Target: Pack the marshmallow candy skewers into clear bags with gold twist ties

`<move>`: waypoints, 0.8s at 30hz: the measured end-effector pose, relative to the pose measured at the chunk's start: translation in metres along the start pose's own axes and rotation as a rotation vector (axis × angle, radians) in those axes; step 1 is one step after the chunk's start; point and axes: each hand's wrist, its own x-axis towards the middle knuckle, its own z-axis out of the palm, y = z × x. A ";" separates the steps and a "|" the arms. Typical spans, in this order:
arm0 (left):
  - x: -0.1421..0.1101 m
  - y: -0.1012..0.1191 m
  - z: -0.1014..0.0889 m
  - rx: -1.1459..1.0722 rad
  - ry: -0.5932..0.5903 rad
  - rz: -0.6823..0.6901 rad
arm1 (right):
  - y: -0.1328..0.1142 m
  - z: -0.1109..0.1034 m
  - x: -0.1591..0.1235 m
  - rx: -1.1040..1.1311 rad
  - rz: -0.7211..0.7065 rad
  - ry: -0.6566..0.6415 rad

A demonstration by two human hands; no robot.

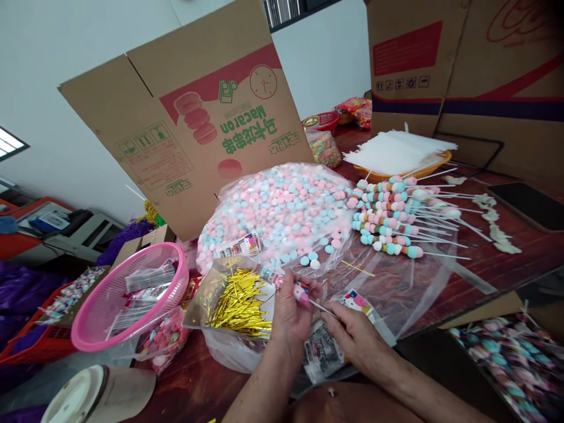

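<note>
My left hand (289,311) is closed around a candy skewer in a printed wrapper (302,294). Its white stick points toward my right hand (352,330), whose thumb and fingers pinch the stick's end. Just left of my hands stands a tray of gold twist ties (238,302). Printed clear wrappers (324,349) lie below and between my wrists. A large clear bag of pink, blue and white candies (282,205) spreads out beyond them. To its right, several bare candy skewers (388,220) are stacked with their sticks facing right.
A pink basket (183,258) with packaged wrappers and a lidded container (121,390) are on the left. Behind the candies rises a cardboard box (189,158). White sticks (396,151) fill a yellow basket, near a dark phone (531,202). A box of skewers (506,364) sits lower right.
</note>
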 end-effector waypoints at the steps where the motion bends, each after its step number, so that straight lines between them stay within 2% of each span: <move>1: 0.001 0.003 -0.001 -0.009 0.011 0.009 | 0.002 0.000 -0.001 -0.031 -0.014 -0.019; 3: 0.000 0.002 -0.002 -0.024 0.027 -0.019 | 0.003 0.001 -0.003 -0.084 -0.036 -0.024; 5: -0.003 -0.008 -0.003 -0.029 0.047 -0.132 | 0.001 0.004 -0.002 -0.177 -0.028 -0.047; 8: -0.008 -0.024 -0.006 -0.029 0.100 -0.260 | -0.005 0.007 0.000 -0.390 0.042 -0.161; 10: -0.008 -0.026 -0.010 -0.003 0.117 -0.205 | -0.008 0.004 -0.001 -0.378 0.046 -0.215; 15: -0.001 -0.009 -0.015 0.129 0.069 0.086 | -0.007 -0.006 -0.013 -0.092 0.009 -0.262; 17: -0.001 -0.006 -0.013 0.137 0.046 0.117 | -0.004 -0.003 -0.015 -0.073 0.005 -0.249; 20: -0.006 -0.010 -0.011 0.160 0.044 0.096 | -0.001 0.006 -0.014 -0.098 -0.010 -0.162; 24: -0.009 -0.024 -0.016 0.313 -0.045 -0.046 | 0.000 0.014 -0.008 -0.087 -0.037 -0.017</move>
